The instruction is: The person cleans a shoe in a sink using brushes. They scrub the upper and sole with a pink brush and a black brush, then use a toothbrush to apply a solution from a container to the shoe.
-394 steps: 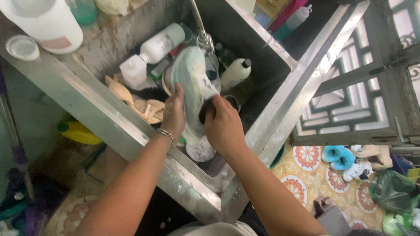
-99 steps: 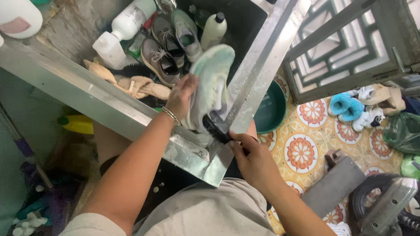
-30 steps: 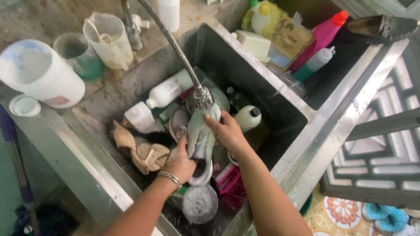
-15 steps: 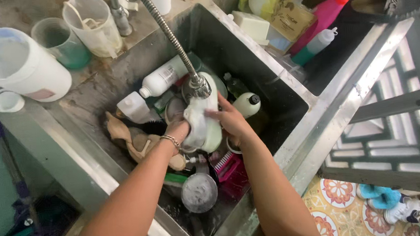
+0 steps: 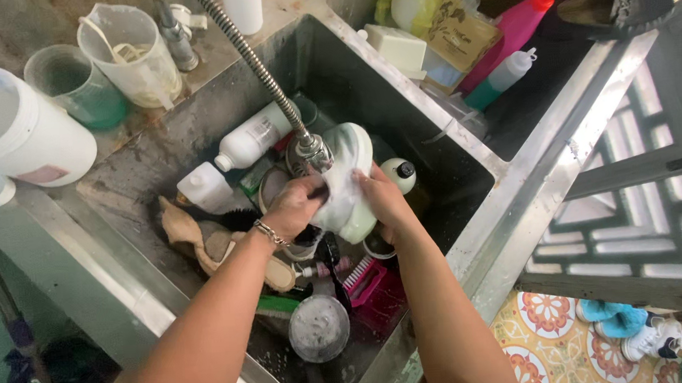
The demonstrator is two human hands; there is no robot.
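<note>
- We see the white shoe (image 5: 348,179) held over the middle of the steel sink (image 5: 477,230), directly under the spray head (image 5: 311,150) of the flexible hose; three seconds earlier it was lifted at the sink's right rim.
- Our left hand (image 5: 294,206) is closed on the shoe's left side; our right hand (image 5: 385,201) is wrapped round its right side.
- We judge the move places the shoe for rinsing, above the pink brush (image 5: 366,281) and white bottles (image 5: 255,137).

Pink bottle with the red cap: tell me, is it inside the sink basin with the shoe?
No, the pink bottle stands outside the sink.
</note>
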